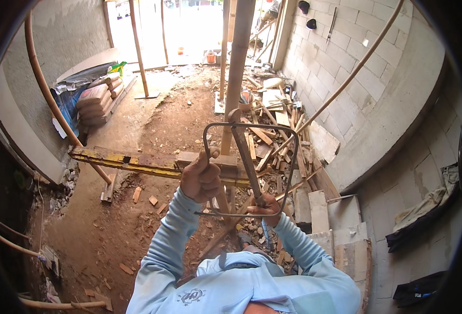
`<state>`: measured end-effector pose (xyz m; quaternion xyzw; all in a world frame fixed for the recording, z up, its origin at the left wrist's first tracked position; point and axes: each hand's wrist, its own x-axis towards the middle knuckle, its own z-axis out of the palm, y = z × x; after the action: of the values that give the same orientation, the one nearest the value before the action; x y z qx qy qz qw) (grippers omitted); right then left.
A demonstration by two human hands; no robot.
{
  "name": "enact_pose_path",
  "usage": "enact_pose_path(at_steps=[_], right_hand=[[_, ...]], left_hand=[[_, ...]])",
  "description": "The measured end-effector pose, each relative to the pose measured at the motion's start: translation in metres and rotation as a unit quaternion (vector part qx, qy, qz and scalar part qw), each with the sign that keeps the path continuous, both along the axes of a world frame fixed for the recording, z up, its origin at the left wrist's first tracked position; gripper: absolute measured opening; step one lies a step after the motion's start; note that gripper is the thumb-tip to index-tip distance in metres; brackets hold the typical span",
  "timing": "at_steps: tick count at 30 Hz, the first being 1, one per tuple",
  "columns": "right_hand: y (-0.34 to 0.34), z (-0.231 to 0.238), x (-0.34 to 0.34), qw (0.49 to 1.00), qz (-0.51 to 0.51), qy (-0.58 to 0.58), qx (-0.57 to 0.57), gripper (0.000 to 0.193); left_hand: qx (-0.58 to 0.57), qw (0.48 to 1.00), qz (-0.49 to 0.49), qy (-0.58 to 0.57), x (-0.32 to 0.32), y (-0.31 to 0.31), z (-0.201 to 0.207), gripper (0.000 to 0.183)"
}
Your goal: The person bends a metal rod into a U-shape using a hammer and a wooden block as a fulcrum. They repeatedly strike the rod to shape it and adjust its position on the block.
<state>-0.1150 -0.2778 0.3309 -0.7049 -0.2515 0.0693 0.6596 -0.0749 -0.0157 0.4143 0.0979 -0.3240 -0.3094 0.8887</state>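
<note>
My left hand (201, 177) is closed round the left side of a rectangular loop of bent dark metal rod (252, 125), thumb pointing up. The loop has rounded corners and stands up in front of my chest. Inside its outline slants a long brown tool (246, 157) with a rounded, curved top end; its exact kind is unclear. My right hand (265, 206) is shut on the tool's lower end, close to the loop's lower right corner. Just beyond my left hand, a wooden block (194, 158) rests on a worn yellow beam (110, 158).
Bamboo and wooden props (236, 63) stand upright ahead. Wood scraps (288, 136) lie heaped along the right block wall (341, 68). Stacked sacks (96, 102) sit at the left. Boards (320, 212) lie by my right arm, with clothing (427, 201) on the wall beyond.
</note>
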Motion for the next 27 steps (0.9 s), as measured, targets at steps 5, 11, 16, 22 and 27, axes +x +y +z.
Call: enact_pose_path(at_steps=[5,11,16,22,27], right_hand=[[-0.019,0.016,-0.007,0.996,0.020,0.029,-0.079,0.033],[-0.043,0.033,-0.020,0.982,0.016,-0.021,-0.190,0.036],[-0.054,0.050,-0.049,0.985,0.046,0.076,-0.148,0.023],[-0.098,0.062,-0.071,0.963,0.106,0.240,-0.068,0.018],[-0.077,0.036,-0.043,0.977,-0.063,0.176,-0.104,0.018]], left_hand=[[0.040,0.999,0.008,0.010,-0.007,0.002,0.006,0.044],[0.198,0.977,0.082,0.027,-0.008,0.006,-0.005,0.059],[0.240,0.968,0.046,0.058,-0.036,0.004,0.002,0.067],[0.466,0.745,0.401,-0.258,-0.023,0.069,0.022,0.054],[0.376,0.866,0.329,0.009,-0.002,0.049,0.056,0.052]])
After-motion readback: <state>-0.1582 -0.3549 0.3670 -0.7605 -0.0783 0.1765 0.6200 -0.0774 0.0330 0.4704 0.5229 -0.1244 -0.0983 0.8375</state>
